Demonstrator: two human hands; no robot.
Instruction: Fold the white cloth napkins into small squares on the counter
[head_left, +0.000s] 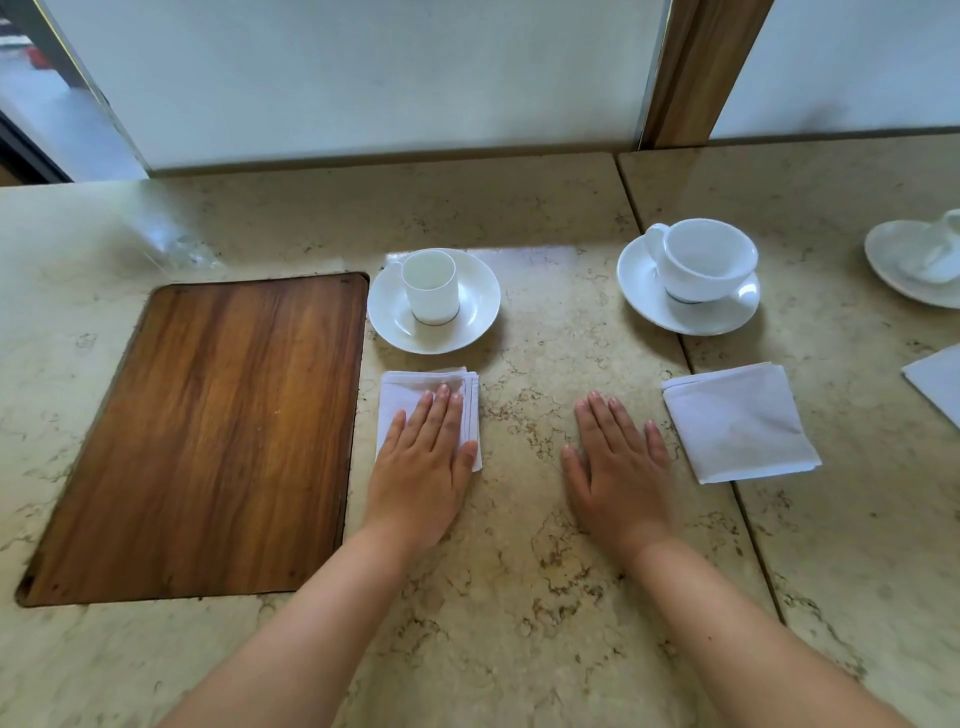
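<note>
— Where were the hands?

— My left hand lay flat, fingers straight, pressing the folded napkin just below the small cup and its saucer, beside the wood inlay.

— And the right?

— My right hand rested flat on the bare counter, fingers spread, holding nothing (a second napkin lay just beside it, below the wide cup).

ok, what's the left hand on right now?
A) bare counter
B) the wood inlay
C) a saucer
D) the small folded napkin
D: the left hand lies flat, fingers straight, on the small folded napkin below the small cup's saucer; the right hand rests on bare counter.
</note>
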